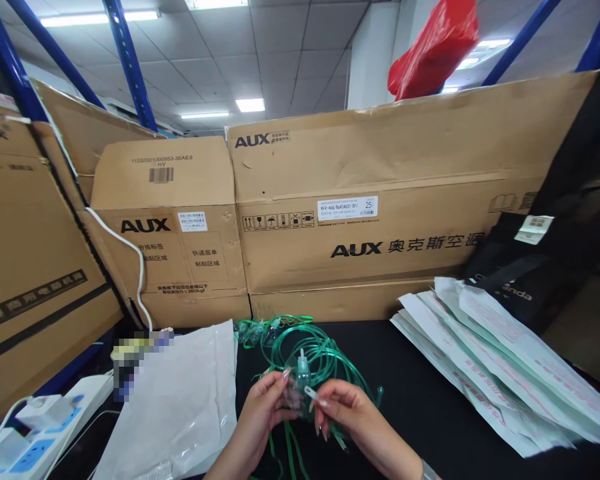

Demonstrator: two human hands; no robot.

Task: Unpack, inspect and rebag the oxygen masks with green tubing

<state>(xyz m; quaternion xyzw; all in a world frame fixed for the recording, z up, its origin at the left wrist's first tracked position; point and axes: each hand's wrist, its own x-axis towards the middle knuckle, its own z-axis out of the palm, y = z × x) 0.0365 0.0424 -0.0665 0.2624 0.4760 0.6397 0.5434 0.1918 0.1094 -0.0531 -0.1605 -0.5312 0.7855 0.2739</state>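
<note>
My left hand [266, 403] pinches the edge of a clear mask [293, 395] between thumb and fingers, low in the middle of the head view. A small translucent nebulizer cup [303, 368] with a narrow tip stands at the mask. My right hand [347, 408] is closed, with a small whitish strip [311, 393] held between thumb and forefinger beside the mask. Behind both hands lies coiled green tubing [336, 348] on the black table. A green strap [291, 443] hangs below my left hand. Fingers partly cover the mask.
More green-strapped clear pieces [253, 331] lie behind the tubing. A white plastic package [180, 400] is at left, near a power strip [55, 427]. Stacked white paper packages [500, 367] lie at right. Cardboard boxes [300, 267] wall off the back; a black bag [505, 267] stands right.
</note>
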